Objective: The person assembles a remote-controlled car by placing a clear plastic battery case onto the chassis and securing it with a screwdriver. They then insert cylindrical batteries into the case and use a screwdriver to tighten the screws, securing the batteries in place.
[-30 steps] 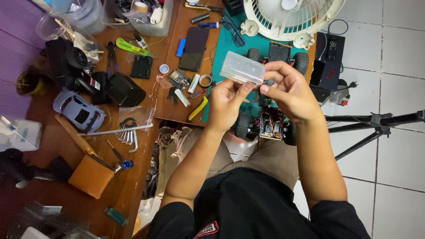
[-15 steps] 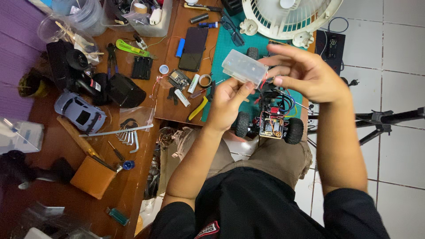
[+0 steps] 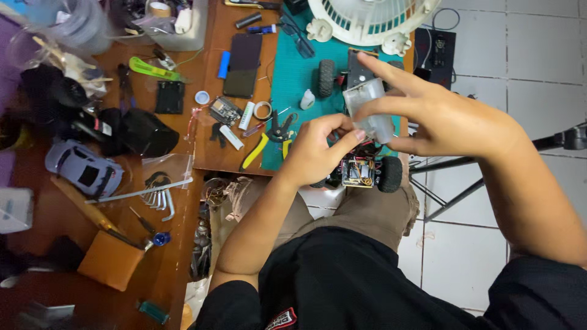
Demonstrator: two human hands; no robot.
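nearest the camera sat the person's black shirt and brown trousers (image 3: pixel 367 214), both forearms reaching up from the lap. the left hand (image 3: pixel 315 153) was curled, its thumb and fingertips pinched together beside the lower edge of a clear plastic box (image 3: pixel 369 109); whether they touched the box or gripped some small part could not be told. the right hand (image 3: pixel 446 119) held that box by its right side, thumb beneath and fingers spread long over the top, index finger pointing toward the fan. the box hung in the air between both hands, above the near edge of the green mat (image 3: pixel 299 79). right under the hands, a small rc car chassis (image 3: pixel 361 171) with black tyres lay at the desk edge. left of it were yellow-handled pliers (image 3: pixel 260 146) and a roll of tape (image 3: pixel 263 110). farther left on the wooden desk (image 3: pixel 183 256) lay hex keys (image 3: pixel 156 192) and a grey model car (image 3: pixel 82 168). beyond them sat a dark phone (image 3: pixel 243 64), and at the far edge stood a white fan (image 3: pixel 370 18).
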